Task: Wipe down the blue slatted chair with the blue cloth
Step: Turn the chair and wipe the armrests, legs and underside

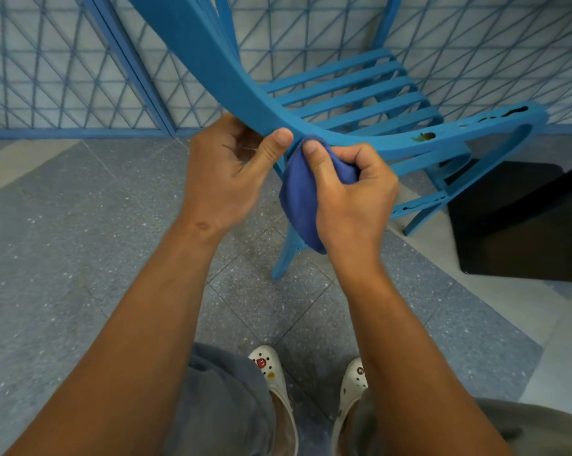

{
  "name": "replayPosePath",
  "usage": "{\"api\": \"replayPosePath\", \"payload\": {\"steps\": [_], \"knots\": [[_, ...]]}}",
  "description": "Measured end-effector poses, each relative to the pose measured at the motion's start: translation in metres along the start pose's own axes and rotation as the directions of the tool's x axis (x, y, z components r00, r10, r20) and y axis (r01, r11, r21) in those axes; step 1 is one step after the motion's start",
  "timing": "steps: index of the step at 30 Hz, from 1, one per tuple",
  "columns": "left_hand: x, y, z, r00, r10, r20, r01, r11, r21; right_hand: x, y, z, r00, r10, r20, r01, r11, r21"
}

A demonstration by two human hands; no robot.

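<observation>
The blue slatted chair [353, 93] stands right in front of me, its curved top rail sweeping from the upper left to the right. My left hand [225, 172] grips that rail from below, thumb on its near edge. My right hand [350, 192] is closed on the bunched blue cloth [298, 195] and presses it against the underside of the rail, just right of my left thumb. Dark chipped spots show on the rail's right end. The cloth's lower end hangs down past my wrist.
A blue lattice fence [64, 77] runs behind the chair. A black slab-like object [521, 225] lies on the floor at the right, beside the chair's legs. My feet in white clogs [271, 373] stand on grey speckled tiles below.
</observation>
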State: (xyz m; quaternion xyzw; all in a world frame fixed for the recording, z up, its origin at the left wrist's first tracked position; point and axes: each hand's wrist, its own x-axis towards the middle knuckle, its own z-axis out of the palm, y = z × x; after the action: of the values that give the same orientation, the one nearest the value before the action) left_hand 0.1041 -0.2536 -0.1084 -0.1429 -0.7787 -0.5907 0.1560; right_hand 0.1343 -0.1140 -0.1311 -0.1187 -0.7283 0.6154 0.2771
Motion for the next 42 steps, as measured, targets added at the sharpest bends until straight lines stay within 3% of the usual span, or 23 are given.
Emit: {"api": "replayPosePath", "payload": {"steps": [8, 14, 20, 26, 29, 32, 37, 42], "knots": [[0.002, -0.002, 0.004, 0.997, -0.078, 0.018, 0.079, 0.996, -0.045, -0.014, 0.023, -0.002, 0.984, 0.129, 0.124, -0.121, 0.990, -0.069], [0.003, -0.004, 0.003, 0.995, -0.089, 0.035, 0.092, 0.993, -0.073, -0.003, 0.003, -0.001, 0.995, 0.011, 0.100, -0.011, 1.000, 0.004], [0.002, -0.004, 0.006, 0.996, -0.090, 0.008, 0.090, 0.993, -0.075, -0.016, 0.055, -0.008, 0.970, 0.163, 0.183, -0.134, 0.978, -0.162], [-0.002, -0.012, 0.013, 0.994, -0.109, 0.030, 0.111, 0.990, -0.085, -0.002, 0.032, -0.001, 0.983, 0.054, 0.174, -0.056, 0.998, 0.008], [-0.004, -0.016, 0.014, 0.994, -0.105, 0.033, 0.107, 0.991, -0.080, -0.009, 0.048, 0.005, 0.981, 0.035, 0.189, -0.034, 0.999, -0.010], [-0.006, -0.024, 0.016, 0.989, -0.134, 0.066, 0.140, 0.987, -0.080, -0.018, 0.089, 0.008, 0.965, 0.134, 0.224, -0.125, 0.991, -0.055], [-0.011, -0.039, 0.022, 0.976, -0.184, 0.117, 0.196, 0.975, -0.104, -0.033, 0.145, -0.002, 0.884, 0.337, 0.323, -0.251, 0.927, -0.277], [-0.016, -0.051, 0.023, 0.954, -0.219, 0.207, 0.222, 0.975, 0.011, -0.021, 0.137, -0.004, 0.897, 0.258, 0.359, -0.194, 0.959, -0.206]]}}
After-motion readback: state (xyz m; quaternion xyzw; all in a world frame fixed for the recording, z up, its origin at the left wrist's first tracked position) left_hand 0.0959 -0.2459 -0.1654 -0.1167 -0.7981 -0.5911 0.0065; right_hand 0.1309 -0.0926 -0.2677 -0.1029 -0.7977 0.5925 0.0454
